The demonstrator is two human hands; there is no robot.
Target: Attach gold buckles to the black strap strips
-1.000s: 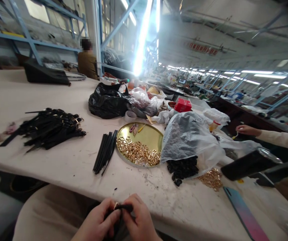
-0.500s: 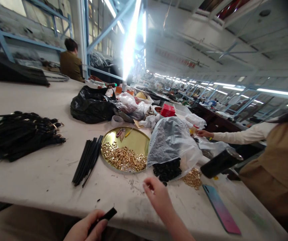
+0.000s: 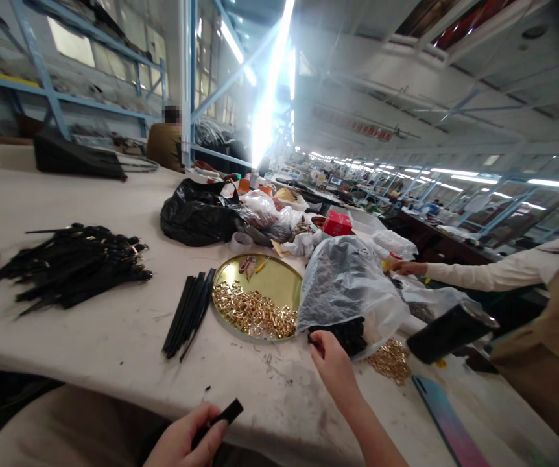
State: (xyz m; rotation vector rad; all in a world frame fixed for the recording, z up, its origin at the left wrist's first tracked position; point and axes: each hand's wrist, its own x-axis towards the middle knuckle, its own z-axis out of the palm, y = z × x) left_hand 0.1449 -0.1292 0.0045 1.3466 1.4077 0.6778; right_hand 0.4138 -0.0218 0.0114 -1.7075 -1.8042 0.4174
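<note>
At the table's front edge my left hand [image 3: 189, 438] grips a black strap [image 3: 231, 412] between thumb and fingers; its short end sticks out. My right hand [image 3: 329, 358] reaches to the mouth of a clear plastic bag [image 3: 352, 275] with small black pieces [image 3: 350, 336] spilling out. Its thumb and fingertips pinch one small dark piece [image 3: 311, 339], whose shape is too small to make out. Left of that hand stands a round gold tray [image 3: 279, 275] holding many gold metal buckles [image 3: 255, 312]. Several loose black straps [image 3: 189, 314] lie beside the tray.
A pile of black straps with gold fittings [image 3: 85, 266] lies at left. A black plastic bag [image 3: 196, 211] sits behind the tray. To the right are gold rings [image 3: 390, 360], a dark cylinder [image 3: 447, 332] and a phone [image 3: 447, 418]. Another person's hand [image 3: 408, 268] works at the right.
My right hand has moved up and right to the black pieces at the bag's mouth and now pinches one. The left hand still holds the strap. The view has shifted somewhat.
</note>
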